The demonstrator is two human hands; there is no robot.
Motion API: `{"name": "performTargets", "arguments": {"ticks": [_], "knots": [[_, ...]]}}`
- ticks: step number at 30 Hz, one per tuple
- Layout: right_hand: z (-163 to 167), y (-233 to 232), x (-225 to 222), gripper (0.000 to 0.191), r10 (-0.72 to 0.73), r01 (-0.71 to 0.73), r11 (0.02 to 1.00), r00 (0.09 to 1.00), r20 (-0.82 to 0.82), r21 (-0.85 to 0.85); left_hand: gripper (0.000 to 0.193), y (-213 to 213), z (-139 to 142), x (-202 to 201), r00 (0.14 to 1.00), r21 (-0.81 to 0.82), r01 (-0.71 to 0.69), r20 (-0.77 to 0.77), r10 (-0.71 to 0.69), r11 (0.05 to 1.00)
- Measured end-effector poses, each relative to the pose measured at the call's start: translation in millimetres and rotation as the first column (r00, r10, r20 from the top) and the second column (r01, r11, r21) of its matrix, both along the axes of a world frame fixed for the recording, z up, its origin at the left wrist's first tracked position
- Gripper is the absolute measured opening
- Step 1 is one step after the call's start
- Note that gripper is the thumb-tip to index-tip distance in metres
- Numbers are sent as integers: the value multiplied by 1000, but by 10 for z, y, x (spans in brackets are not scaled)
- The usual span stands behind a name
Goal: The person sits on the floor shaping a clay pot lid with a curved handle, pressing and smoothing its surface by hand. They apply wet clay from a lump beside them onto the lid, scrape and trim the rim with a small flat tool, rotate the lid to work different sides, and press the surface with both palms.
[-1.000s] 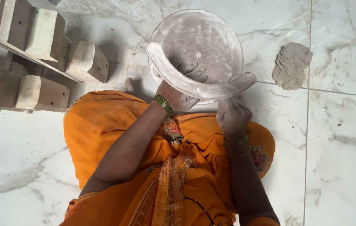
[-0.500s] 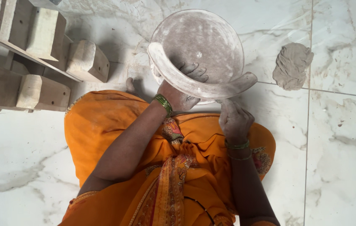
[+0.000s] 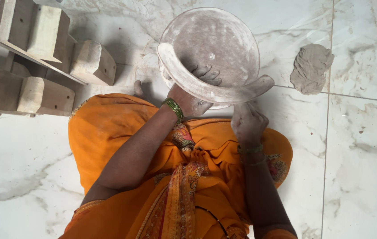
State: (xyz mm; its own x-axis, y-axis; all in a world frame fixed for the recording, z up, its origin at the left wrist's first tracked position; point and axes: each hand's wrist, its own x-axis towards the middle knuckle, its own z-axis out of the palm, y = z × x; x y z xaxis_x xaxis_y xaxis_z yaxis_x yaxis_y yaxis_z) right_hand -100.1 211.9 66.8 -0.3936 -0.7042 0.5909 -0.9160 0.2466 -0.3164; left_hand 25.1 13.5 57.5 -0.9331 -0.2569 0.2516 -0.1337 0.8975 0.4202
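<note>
Floor: white marble tiles (image 3: 365,146) with grey veins, dusty near the work.
Head view, bowl: a round, dust-coated clay bowl (image 3: 217,44) sits tilted at the knees, a thick curved clay strip (image 3: 206,88) along its near rim.
Left hand (image 3: 195,95): fingers curl over the strip into the bowl, gripping the rim.
Right hand (image 3: 248,121): clenched into a loose fist just below the strip's right end; whether it holds anything cannot be told.
Nearby: a grey clay lump (image 3: 310,68) to the right, wooden blocks (image 3: 42,57) to the left.

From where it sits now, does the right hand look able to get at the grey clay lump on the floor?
Probably yes. The right hand rests under the bowl's rim, and only bare marble floor lies between it and the clay lump. The left hand grips the bowl.
</note>
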Motion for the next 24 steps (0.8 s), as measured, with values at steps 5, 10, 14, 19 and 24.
{"name": "performTargets", "arguments": {"ticks": [5,10,14,19,24], "knots": [[-14,-52,-29,3,-35,36,997,999,-26,61,56,-6,6,-2,998,-64,5,-66,-9,998],[3,9,-17,8,14,-15,1000,999,-37,-19,56,6,13,-5,1000,-46,-3,-20,2,999],[-20,-68,-30,6,8,-9,1000,998,-56,-15,54,-4,36,-19,1000,-34,8,-16,-9,999],[-22,10,9,6,9,-10,999,999,-39,-39,59,-4,26,-5,1000,-100,-3,3,3,995],[-49,-37,13,5,-22,22,1000,1000,-18,-4,62,-5,-13,-51,997,-16,-5,77,6,1000]]}}
